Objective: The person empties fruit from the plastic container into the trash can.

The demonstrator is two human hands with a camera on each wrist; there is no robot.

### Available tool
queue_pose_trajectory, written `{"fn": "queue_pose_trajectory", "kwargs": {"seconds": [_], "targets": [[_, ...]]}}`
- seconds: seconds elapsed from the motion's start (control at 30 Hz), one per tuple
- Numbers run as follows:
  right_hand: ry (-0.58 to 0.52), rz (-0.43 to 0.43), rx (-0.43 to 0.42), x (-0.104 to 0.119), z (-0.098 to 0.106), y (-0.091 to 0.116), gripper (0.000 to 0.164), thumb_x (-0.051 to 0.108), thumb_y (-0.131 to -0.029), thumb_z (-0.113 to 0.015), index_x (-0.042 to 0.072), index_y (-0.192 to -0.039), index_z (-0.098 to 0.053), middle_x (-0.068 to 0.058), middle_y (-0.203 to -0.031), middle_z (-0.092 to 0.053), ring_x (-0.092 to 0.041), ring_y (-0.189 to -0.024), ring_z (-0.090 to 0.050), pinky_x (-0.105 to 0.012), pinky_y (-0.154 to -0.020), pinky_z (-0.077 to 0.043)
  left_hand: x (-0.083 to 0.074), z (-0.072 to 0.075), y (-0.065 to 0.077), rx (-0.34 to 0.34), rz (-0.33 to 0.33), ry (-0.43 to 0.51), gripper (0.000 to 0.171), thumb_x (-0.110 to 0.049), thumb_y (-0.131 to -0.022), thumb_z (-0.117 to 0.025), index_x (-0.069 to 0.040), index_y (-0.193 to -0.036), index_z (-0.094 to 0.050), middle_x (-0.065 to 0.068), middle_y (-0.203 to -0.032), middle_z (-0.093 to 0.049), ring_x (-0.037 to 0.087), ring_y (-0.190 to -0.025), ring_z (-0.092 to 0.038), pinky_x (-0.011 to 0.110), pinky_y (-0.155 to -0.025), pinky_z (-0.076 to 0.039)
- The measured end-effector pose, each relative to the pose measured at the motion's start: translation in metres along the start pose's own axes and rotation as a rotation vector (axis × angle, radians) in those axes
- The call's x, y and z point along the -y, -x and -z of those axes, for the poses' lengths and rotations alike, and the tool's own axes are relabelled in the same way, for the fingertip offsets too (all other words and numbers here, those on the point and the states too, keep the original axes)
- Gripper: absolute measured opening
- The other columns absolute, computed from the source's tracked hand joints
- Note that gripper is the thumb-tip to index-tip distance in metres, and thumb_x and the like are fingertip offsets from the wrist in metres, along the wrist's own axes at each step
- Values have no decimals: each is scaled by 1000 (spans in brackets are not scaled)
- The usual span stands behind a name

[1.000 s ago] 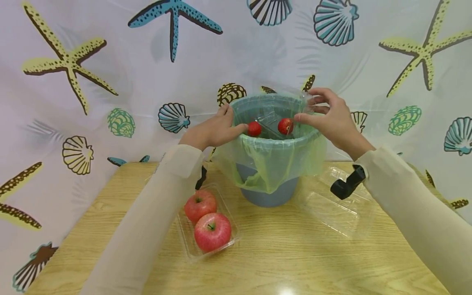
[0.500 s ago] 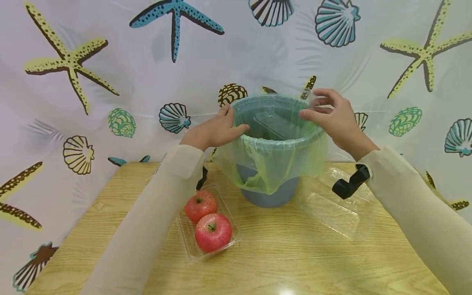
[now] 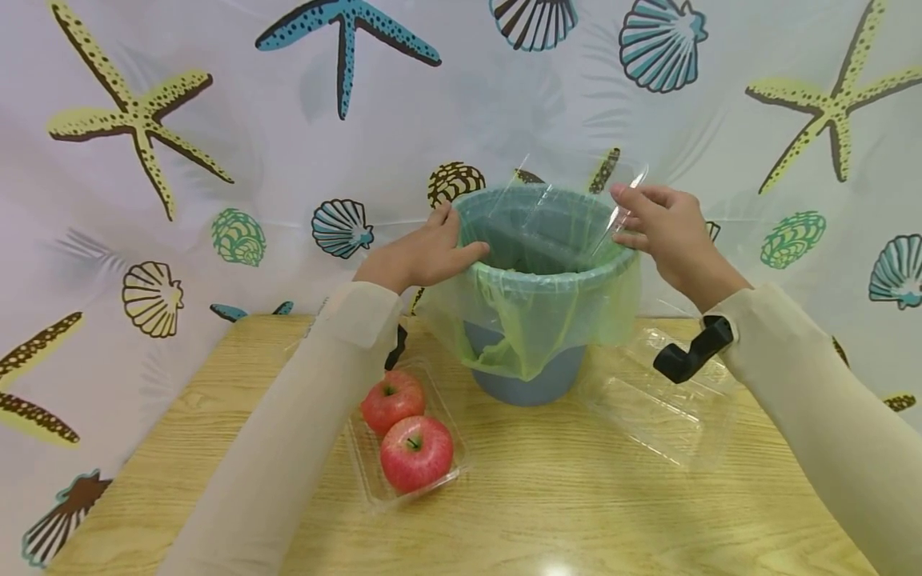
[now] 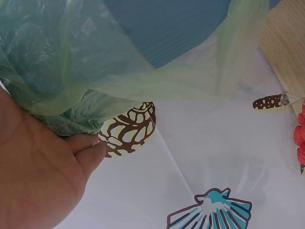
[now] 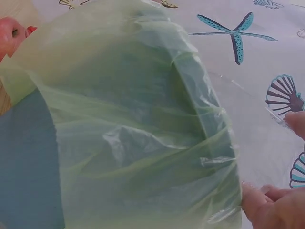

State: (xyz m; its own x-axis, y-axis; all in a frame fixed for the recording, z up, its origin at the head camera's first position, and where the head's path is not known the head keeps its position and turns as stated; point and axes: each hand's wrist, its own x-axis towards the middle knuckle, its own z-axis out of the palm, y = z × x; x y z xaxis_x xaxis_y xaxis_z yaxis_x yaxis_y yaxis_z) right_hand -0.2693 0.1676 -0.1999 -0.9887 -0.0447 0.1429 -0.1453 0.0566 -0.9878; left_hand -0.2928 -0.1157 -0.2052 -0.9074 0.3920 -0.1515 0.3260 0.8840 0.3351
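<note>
Over the round blue plastic bin [image 3: 529,390], I have the right hand [image 3: 670,232] pinching a clear rectangular plastic tray [image 3: 569,200]; the left hand [image 3: 428,252] grips the bin. A slipping pinch could drop the tray outside.

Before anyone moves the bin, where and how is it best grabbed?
Probably by the rim, one hand from each side: the bin is widest there and narrows downward, and the green bag hangs loose below. The left hand grips its left side; the right hand holds a clear plastic tray, so it would likely need freeing first.
</note>
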Motion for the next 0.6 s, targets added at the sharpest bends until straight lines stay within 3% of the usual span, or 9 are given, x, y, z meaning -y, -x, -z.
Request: {"fn": "queue_pose_trajectory", "kwargs": {"seconds": [0.23,0.43,0.6], "targets": [[-102,-126,30,3,5,1,89,45,-92,-56,-4,-151,-11,-25,-149,-23,-32,-139,-35,-20,-87,-51,-1,0,1,0,8,0,83,-54,-100,-28,-2,-150,14,13,-157,25,27,-148,13,47,-119,-11],[-206,-199,59,6,11,0,90,48,-92,-53,1,-153,-6,-18,-159,-7,-30,-142,-31,-24,-96,-46,-1,0,1,3,11,0,83,-54,-100,-27,-3,-150,15,13,-157,25,27,-147,13,47,-119,-12],[-229,-210,72,5,14,0,91,49,-91,-53,10,-154,0,-13,-161,-2,-28,-142,-31,-25,-98,-45,-1,0,1,2,7,-10,83,-54,-100,-27,-2,-150,15,14,-157,25,31,-148,5,48,-118,-16]]}}
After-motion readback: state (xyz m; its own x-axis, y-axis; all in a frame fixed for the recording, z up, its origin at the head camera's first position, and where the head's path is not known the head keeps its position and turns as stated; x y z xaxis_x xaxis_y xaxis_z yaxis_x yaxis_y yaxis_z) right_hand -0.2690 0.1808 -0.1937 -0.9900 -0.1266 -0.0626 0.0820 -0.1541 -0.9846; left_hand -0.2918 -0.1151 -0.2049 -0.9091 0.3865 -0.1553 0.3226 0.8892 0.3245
